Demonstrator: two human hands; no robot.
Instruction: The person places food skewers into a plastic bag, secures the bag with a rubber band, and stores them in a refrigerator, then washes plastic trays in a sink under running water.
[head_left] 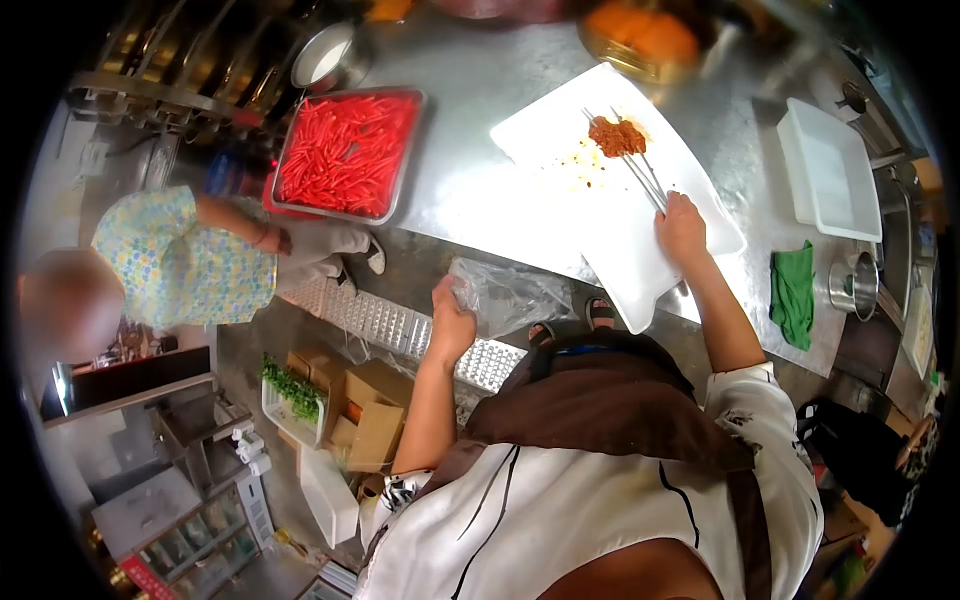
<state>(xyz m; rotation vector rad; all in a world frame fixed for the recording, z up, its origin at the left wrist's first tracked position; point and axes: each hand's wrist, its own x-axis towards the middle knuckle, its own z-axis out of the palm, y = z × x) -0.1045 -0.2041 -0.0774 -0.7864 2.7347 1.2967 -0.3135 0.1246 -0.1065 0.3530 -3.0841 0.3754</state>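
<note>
Honestly, the white tray (525,130) pokes a corner past the steel table's (455,85) front edge, bare metal toward the chilies (345,150). Right hand (682,230) grips thin skewers (646,180), crusty red-brown food (616,138) over the tray; left hand (452,322) clutches a crinkly clear bag (510,298), fingertips partly hidden.

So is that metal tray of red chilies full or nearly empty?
Full: the red chilies spread nearly edge to edge across the metal tray.

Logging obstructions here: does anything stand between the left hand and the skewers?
Nothing visible blocks the left hand from the skewers; the clear plastic it holds and the edge of the metal table lie between.
</note>
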